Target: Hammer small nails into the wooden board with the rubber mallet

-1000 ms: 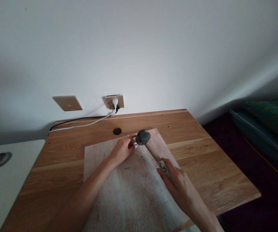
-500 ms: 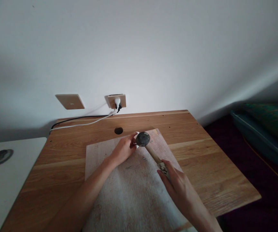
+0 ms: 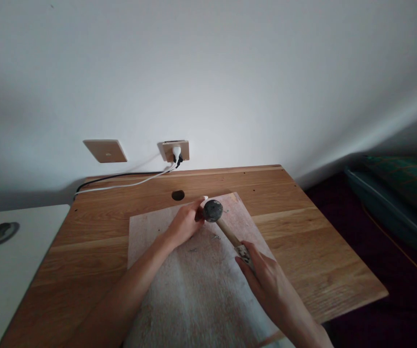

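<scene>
My right hand (image 3: pixel 262 268) is wrapped around the wooden handle of a mallet (image 3: pixel 228 231) with a dark round head. The mallet's head is over the far part of a worn, whitish wooden board (image 3: pixel 194 290), close beside the fingers of my left hand (image 3: pixel 186 222). Those fingers are closed in a pinch above the board. A small white bit (image 3: pixel 205 198) shows at their tips; the mallet head and the fingers hide most of whatever they hold.
The board lies on a wooden desk (image 3: pixel 303 251) with a round cable hole (image 3: pixel 178 195). Behind, a wall socket (image 3: pixel 175 151) holds plugs with a white and a black cable (image 3: pixel 121 177). A white table (image 3: pixel 20 270) stands at left; cushions (image 3: pixel 397 208) lie at right.
The mallet head has dropped slightly and shifted a little left, nearer my left fingers. My left hand stays in almost the same place.
</scene>
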`<action>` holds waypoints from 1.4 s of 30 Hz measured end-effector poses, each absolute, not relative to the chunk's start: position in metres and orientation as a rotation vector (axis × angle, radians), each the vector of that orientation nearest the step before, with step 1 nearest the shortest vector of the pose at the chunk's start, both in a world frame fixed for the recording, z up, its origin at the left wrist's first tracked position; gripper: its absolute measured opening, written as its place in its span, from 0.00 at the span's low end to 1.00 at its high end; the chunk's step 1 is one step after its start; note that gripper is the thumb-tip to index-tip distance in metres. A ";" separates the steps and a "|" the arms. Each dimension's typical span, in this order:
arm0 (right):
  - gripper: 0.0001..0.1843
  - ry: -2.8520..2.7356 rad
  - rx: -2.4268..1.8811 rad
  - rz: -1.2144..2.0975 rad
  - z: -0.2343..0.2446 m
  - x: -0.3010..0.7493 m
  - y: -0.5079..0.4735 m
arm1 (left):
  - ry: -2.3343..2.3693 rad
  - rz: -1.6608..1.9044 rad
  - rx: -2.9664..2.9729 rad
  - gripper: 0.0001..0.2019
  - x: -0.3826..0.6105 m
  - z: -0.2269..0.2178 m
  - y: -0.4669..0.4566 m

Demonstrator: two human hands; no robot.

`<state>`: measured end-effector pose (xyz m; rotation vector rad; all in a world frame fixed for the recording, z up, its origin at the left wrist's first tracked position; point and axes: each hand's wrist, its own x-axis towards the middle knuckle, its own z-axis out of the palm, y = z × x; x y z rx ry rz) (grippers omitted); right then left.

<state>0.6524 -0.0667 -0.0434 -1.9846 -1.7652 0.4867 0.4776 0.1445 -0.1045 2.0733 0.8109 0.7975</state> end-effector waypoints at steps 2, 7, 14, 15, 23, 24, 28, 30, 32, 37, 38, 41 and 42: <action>0.18 -1.755 -1.991 0.483 -0.044 0.652 -0.065 | 0.805 0.789 2.083 0.35 0.478 -0.104 0.144; 0.19 -1.712 -1.983 0.403 -0.045 0.651 -0.063 | 0.806 0.784 2.083 0.34 0.478 -0.104 0.144; 0.18 -1.748 -1.952 0.425 -0.049 0.653 -0.066 | 0.842 0.770 2.037 0.34 0.479 -0.099 0.143; 0.18 -1.744 -1.956 0.419 -0.049 0.653 -0.066 | 0.842 0.766 2.032 0.34 0.479 -0.099 0.143; 0.19 -1.751 -1.963 0.428 -0.047 0.651 -0.067 | 0.819 0.768 2.037 0.33 0.479 -0.101 0.144; 0.19 -1.753 -1.966 0.420 -0.047 0.651 -0.067 | 0.813 0.765 2.036 0.33 0.478 -0.100 0.144; 0.19 -1.785 -2.000 0.419 -0.048 0.651 -0.068 | 0.823 0.769 2.043 0.32 0.478 -0.098 0.143; 0.21 -1.789 -2.018 0.414 -0.048 0.650 -0.069 | 0.826 0.774 2.039 0.32 0.478 -0.096 0.143; 0.22 -1.798 -2.018 0.412 -0.047 0.649 -0.069 | 0.827 0.772 2.038 0.32 0.478 -0.096 0.143; 0.21 -1.760 -1.974 0.405 -0.046 0.649 -0.068 | 0.812 0.758 2.030 0.34 0.478 -0.097 0.143; 0.21 -1.752 -1.973 0.403 -0.046 0.649 -0.067 | 0.810 0.757 2.029 0.34 0.478 -0.097 0.143; 0.20 -1.767 -2.001 0.436 -0.046 0.650 -0.067 | 0.820 0.767 2.039 0.33 0.477 -0.098 0.143; 0.20 -1.774 -2.011 0.442 -0.046 0.650 -0.067 | 0.821 0.768 2.041 0.33 0.477 -0.098 0.143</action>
